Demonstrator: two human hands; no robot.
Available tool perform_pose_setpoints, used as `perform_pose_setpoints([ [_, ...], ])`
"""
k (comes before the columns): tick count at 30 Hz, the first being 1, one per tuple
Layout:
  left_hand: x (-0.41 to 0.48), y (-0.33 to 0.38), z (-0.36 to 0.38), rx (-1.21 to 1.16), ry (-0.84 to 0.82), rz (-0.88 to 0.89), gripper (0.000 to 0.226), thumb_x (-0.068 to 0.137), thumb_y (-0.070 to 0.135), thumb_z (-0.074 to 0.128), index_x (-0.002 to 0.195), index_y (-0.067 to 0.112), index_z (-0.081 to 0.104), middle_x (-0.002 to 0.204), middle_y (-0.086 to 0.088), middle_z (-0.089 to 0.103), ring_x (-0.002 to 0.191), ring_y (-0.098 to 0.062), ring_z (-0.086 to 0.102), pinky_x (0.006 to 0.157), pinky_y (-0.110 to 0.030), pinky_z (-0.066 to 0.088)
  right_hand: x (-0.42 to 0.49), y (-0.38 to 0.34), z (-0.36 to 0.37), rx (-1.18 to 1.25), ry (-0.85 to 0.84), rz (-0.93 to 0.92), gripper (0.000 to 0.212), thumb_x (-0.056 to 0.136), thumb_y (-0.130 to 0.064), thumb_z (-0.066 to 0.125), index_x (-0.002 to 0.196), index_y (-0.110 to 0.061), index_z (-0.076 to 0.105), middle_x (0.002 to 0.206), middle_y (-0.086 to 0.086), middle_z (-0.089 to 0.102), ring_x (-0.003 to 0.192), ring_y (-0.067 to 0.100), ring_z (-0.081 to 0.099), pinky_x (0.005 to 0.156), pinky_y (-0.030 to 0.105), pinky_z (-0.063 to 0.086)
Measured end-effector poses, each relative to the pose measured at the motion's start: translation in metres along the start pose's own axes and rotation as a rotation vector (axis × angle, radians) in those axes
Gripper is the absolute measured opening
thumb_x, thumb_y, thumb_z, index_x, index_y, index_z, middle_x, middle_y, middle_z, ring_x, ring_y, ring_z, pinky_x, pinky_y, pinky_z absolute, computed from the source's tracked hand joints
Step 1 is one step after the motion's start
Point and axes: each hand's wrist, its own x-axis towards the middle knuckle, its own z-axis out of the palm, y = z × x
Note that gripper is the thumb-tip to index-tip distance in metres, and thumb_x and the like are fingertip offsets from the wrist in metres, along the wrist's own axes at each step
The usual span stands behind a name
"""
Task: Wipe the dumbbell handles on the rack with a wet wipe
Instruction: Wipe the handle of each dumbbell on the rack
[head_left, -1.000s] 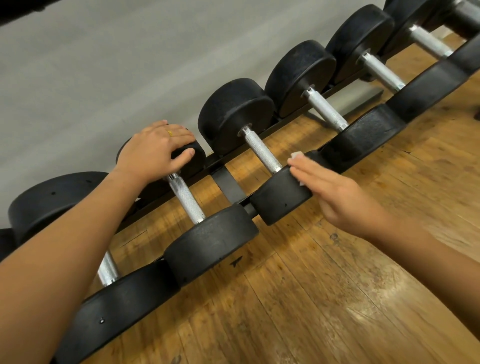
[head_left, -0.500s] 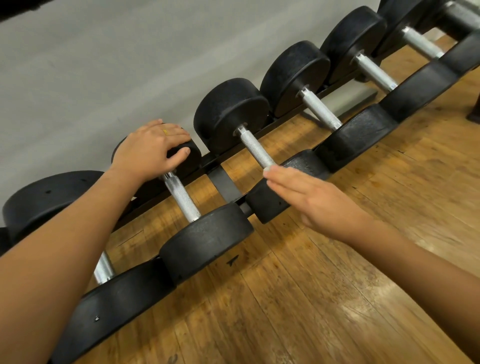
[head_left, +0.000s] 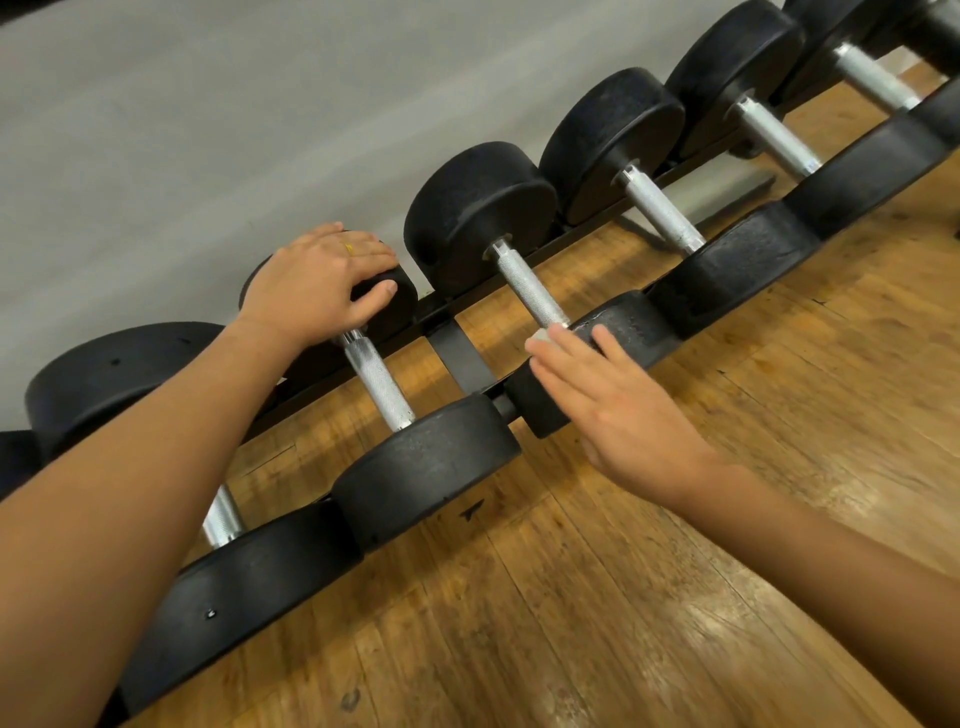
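Observation:
Several black dumbbells with knurled silver handles lie side by side on a low black rack (head_left: 462, 347). My left hand (head_left: 322, 280) grips the far head of the second dumbbell from the left, thumb on its front face; that dumbbell's handle (head_left: 379, 382) is bare. My right hand (head_left: 613, 410) lies with straight fingers on the near head (head_left: 641, 319) of the third dumbbell. Its fingertips press a small white wet wipe (head_left: 540, 345) against the near end of that dumbbell's handle (head_left: 530, 286). Most of the wipe is hidden under the fingers.
A grey wall (head_left: 260, 130) runs close behind the rack. More dumbbells (head_left: 660, 208) continue to the upper right and one (head_left: 119, 374) lies under my left forearm. Wooden floor (head_left: 675, 597) spreads in front of the rack.
My right hand has slid left across the near head of the third dumbbell to the base of its handle. My left hand has stayed on the second dumbbell's far head.

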Motion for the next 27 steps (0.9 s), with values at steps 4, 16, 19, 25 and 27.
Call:
perform_pose_setpoints([
  [4,0.000,0.001,-0.002,-0.009,0.017,-0.005,0.040,0.105,0.039,0.052,0.132,0.014,0.069,0.134,-0.008,0.068,0.129,-0.027,0.060,0.118,-0.046,0.034,-0.005,-0.028,0.009,-0.106,-0.077,-0.013,0.068,0.092,-0.016,0.045,0.154,0.005,0.026,0.164,0.021,0.016,0.154,0.035,0.006,0.125,0.051,0.002],
  [16,-0.003,0.004,-0.004,-0.018,0.011,-0.026,0.050,0.103,0.045,0.043,0.132,0.013,0.068,0.136,-0.008,0.067,0.130,-0.028,0.059,0.117,-0.047,0.034,-0.017,-0.062,0.021,-0.317,-0.333,0.030,0.073,0.084,-0.012,-0.014,0.153,0.010,-0.003,0.159,0.031,-0.023,0.147,0.044,-0.026,0.121,0.055,-0.015],
  [19,-0.004,0.004,-0.005,-0.016,0.012,-0.024,0.051,0.101,0.045,0.043,0.132,0.013,0.068,0.134,-0.009,0.068,0.129,-0.028,0.059,0.117,-0.047,0.035,-0.007,-0.064,0.023,-0.345,-0.333,0.053,0.070,0.087,-0.014,-0.008,0.153,0.009,-0.001,0.160,0.029,-0.021,0.148,0.045,-0.023,0.121,0.056,-0.013],
  [25,-0.003,0.003,-0.003,-0.021,0.018,-0.011,0.050,0.102,0.043,0.044,0.132,0.012,0.068,0.134,-0.009,0.068,0.128,-0.028,0.060,0.117,-0.047,0.035,-0.010,-0.055,0.015,-0.311,-0.297,0.078,0.065,0.092,-0.016,0.005,0.153,0.002,-0.008,0.164,0.021,-0.018,0.151,0.037,-0.020,0.120,0.060,-0.012],
  [27,-0.003,0.002,-0.002,-0.019,0.015,-0.010,0.052,0.101,0.045,0.042,0.132,0.012,0.068,0.134,-0.009,0.068,0.129,-0.028,0.060,0.117,-0.047,0.035,-0.009,-0.045,0.007,-0.237,-0.242,0.141,0.074,0.095,-0.022,0.031,0.158,-0.001,-0.001,0.166,0.018,-0.012,0.153,0.034,-0.013,0.122,0.058,-0.008],
])
